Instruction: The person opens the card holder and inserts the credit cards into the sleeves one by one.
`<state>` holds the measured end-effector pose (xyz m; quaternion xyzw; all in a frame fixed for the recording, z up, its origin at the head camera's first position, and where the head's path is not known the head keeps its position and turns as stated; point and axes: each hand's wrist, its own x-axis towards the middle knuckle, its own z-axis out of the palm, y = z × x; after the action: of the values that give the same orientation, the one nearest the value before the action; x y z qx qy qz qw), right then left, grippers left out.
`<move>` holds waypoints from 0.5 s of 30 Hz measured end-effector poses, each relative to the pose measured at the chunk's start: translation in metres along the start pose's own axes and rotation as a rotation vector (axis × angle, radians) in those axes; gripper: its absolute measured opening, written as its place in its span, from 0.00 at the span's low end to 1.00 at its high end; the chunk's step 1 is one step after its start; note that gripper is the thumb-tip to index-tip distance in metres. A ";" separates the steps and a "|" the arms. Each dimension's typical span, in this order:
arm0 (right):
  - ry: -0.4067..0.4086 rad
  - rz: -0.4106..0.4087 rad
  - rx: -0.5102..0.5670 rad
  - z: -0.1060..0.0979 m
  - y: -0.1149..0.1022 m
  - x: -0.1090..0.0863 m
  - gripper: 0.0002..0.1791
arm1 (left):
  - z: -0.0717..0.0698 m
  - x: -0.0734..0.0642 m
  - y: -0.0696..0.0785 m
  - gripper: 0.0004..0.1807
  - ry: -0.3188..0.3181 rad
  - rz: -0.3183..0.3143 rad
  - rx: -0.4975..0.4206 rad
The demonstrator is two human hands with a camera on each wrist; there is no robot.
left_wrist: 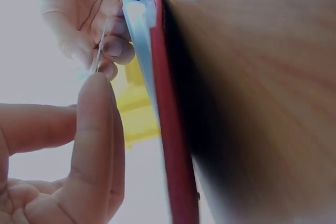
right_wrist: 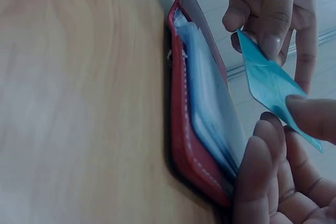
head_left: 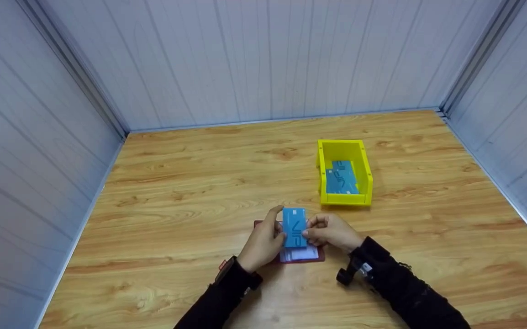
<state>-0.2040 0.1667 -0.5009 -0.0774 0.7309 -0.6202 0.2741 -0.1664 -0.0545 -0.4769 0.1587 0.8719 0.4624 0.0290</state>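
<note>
A blue card marked VIP point(head_left: 294, 227) is held upright between both hands, above a red card holder point(head_left: 320, 255) with clear plastic sleeves point(right_wrist: 212, 95). My left hand point(head_left: 263, 242) holds the card's left edge, thumb on its face. From the right, my right hand point(head_left: 336, 231) pinches the other edge between thumb and fingers. In the right wrist view the card point(right_wrist: 268, 80) slants between the two hands, apart from the sleeves. The holder lies open on the table, partly hidden by the hands and card.
A yellow bin point(head_left: 345, 199) stands beyond the right hand, with several blue VIP cards point(head_left: 342, 179) lying in it. The wooden table point(head_left: 190, 183) meets white panel walls point(head_left: 245, 59) at the back and both sides.
</note>
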 end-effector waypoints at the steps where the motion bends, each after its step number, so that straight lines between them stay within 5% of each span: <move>1: 0.002 -0.004 -0.022 0.000 0.000 0.000 0.09 | -0.001 0.000 0.000 0.35 0.005 0.005 -0.001; 8: 0.055 -0.123 -0.262 -0.004 -0.009 -0.007 0.13 | -0.016 -0.005 -0.002 0.37 0.014 -0.014 -0.076; 15: 0.121 -0.179 -0.633 -0.003 -0.013 -0.013 0.09 | -0.028 -0.010 -0.012 0.37 -0.017 -0.061 -0.095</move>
<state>-0.1973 0.1724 -0.4840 -0.1857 0.8925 -0.3874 0.1370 -0.1660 -0.0864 -0.4719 0.1342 0.8531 0.5008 0.0579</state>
